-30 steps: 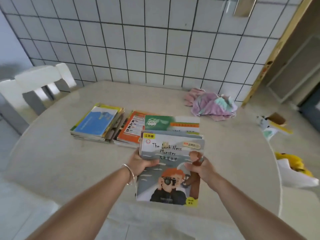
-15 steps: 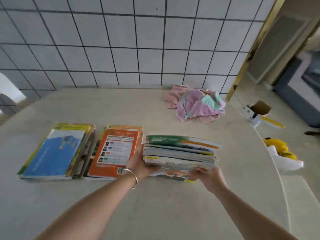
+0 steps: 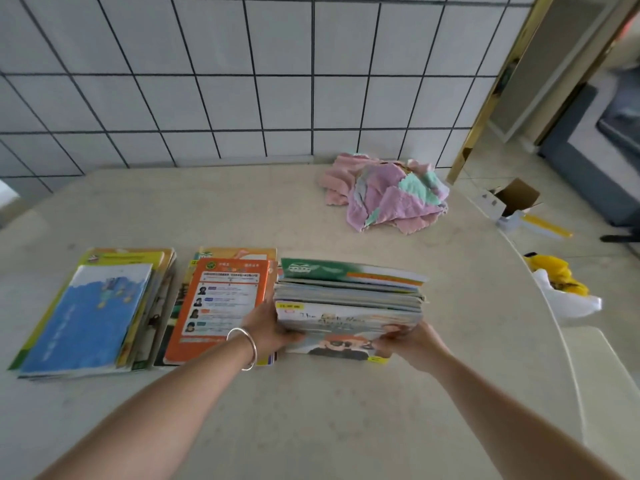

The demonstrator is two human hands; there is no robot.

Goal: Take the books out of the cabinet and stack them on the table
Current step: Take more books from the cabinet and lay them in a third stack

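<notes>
head view: three book stacks (image 3: pixel 214 306); two hands (image 3: pixel 268 323) gripping third.

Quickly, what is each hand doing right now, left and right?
Left hand: closed on the left end of the book pile.
Right hand: closed on the right end of the same pile.

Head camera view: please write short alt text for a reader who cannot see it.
Two bare hands, left hand and right hand, grip a pile of books on a pale table. Two more book stacks, an orange-topped stack and a blue-topped stack, lie to its left. A crumpled pink cloth lies near the tiled wall.
</notes>
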